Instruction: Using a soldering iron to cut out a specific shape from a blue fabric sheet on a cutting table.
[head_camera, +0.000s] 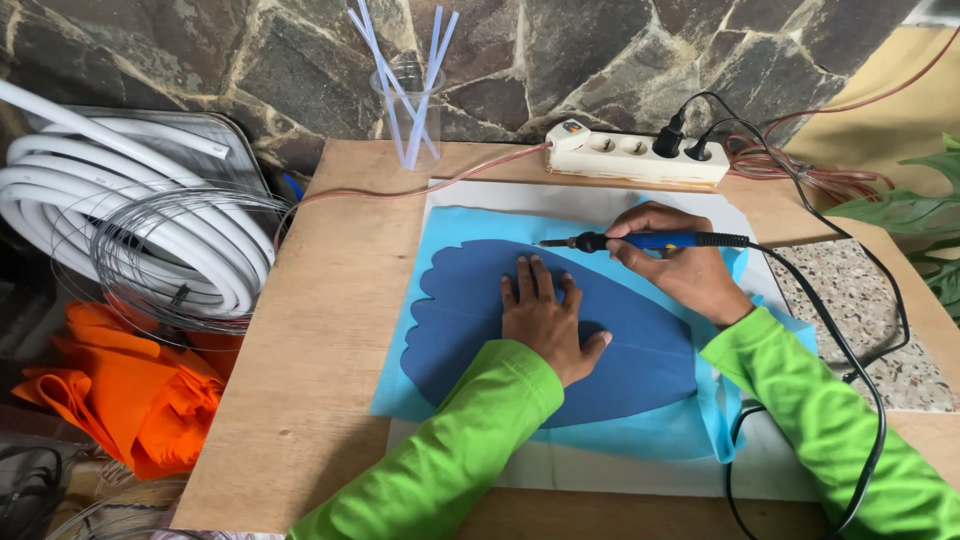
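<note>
- On the middle of the wooden board (330, 330), a dark blue leaf-shaped sheet (640, 350) is lying on a light blue sheet (470, 225), which is itself lying over a white sheet (620, 470).
- The left hand (548, 320) is lying flat on the dark blue sheet, palm down, fingers spread and pointing toward the board's far edge, gripping nothing.
- The right hand (680, 265) is closing around the blue handle of a soldering iron (640, 241); the iron is lying nearly level, its metal tip touching or just over the dark sheet's far edge, just beyond the left fingertips.
- The iron's black cord (860, 400) is trailing past the board's right edge and looping back toward the near edge.
- At the far edge, a white power strip (610, 155) is carrying two black plugs.
- Near the far left corner, a clear cup (408, 110) is holding pale plastic strips.
- Beyond the left edge, coiled white tubing (60, 190), loops of wire (190, 215) and orange fabric (120, 390) are lying.
</note>
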